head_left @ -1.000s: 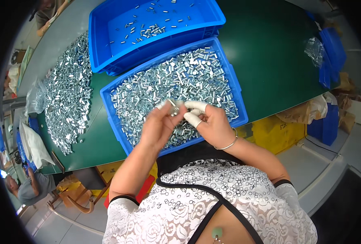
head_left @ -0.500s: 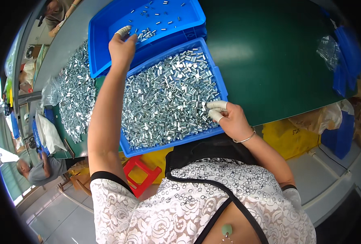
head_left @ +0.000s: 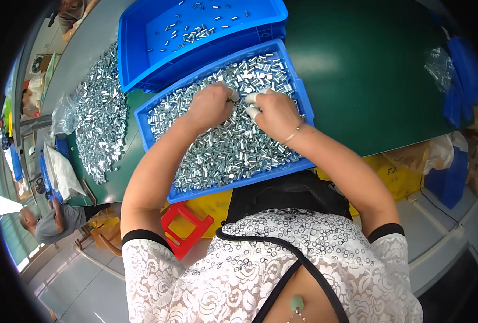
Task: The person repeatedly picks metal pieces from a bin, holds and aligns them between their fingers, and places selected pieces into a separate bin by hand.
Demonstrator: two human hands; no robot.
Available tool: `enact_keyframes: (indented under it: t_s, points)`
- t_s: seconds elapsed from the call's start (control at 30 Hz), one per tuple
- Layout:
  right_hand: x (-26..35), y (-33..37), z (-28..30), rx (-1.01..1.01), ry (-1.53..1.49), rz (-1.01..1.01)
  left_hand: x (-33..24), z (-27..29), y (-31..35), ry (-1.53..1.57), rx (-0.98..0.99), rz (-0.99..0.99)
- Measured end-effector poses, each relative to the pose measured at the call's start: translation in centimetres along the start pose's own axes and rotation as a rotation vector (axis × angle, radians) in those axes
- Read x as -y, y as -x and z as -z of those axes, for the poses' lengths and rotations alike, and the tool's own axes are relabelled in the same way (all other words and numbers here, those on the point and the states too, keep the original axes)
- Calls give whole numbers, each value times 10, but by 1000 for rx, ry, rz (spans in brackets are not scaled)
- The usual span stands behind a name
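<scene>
Both hands are over a shallow blue tray filled with small silvery metal cylinders. My left hand is curled at the tray's upper middle, its white-covered fingertips low against the pieces; what it pinches, if anything, is hidden. Close to its right, my right hand points inward. Its thumb and fingers, also in white fingertip covers, stand apart, and no held piece shows between them. Behind the tray, a deeper blue bin contains scattered metal cylinders.
A large heap of metal pieces lies left of the tray on the green table. Clear plastic and blue bins are at the far right. A red stool stands below. Another person is at the left.
My left hand has come back from above the deeper bin to the tray. My right hand has moved from the tray's right edge inward and farther up, beside the left.
</scene>
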State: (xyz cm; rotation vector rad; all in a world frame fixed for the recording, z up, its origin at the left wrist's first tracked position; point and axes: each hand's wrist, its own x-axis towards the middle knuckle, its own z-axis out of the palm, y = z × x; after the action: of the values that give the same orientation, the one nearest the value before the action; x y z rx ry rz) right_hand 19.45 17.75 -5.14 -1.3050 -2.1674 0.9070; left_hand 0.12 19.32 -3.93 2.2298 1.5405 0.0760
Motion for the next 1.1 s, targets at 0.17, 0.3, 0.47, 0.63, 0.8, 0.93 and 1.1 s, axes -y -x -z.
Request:
enact_keyframes:
  t_s: [0.17,0.3,0.47,0.63,0.8,0.93,1.1]
  points:
    - [7,-13,-30,187,320,-94,-2,15,-19,-36,260,38]
    - [16,-19,-35,120,349,-184,11,10,-15,77,237,12]
    - [20,-29,-25,259,342,-261,15,6,-14,140,231,25]
    - [19,-27,-30,150,330,-180,24,4,-24,87,263,-76]
    - [23,-22,-30,262,395,-149,26,3,-27,-2,290,-78]
    - [11,-23,-29,181,247,-116,33,0,-23,70,263,-61]
    - [9,-21,-41,93,360,-90,30,3,-25,115,294,-14]
